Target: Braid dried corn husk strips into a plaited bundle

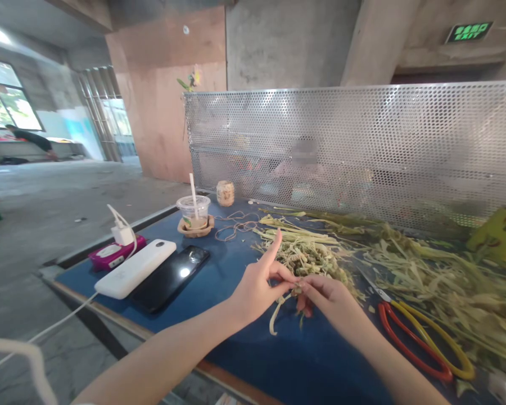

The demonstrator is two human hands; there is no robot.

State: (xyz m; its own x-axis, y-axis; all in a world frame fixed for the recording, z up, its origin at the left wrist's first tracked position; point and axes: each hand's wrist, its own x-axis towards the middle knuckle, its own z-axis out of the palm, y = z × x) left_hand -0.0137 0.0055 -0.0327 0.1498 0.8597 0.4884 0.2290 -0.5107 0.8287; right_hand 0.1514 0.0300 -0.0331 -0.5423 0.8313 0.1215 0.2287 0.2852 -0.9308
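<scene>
One dry plant strip (274, 320) is pinched where the left hand (255, 288) and right hand (331, 301) meet, on the near side of the bundle of plant fibres (314, 259), which serves as the reference. The left hand closes its thumb and a finger on the strip, another finger extended upward; the right hand grips the same piece between thumb and fingers. The strip's pale end hangs below the left hand, nearer the viewer than the bundle. To the right of the bundle lie the scissors (442, 336), with red and yellow handles, and a heap of dry leaves (455, 281). To its left are the phone (168, 281), the white power bank (137, 269) and the purple socket (130, 246). Left of and beyond it stand a plastic cup (188, 212) with a straw and a small jar (225, 194). The metal mesh screen (278, 129) rises behind it.
</scene>
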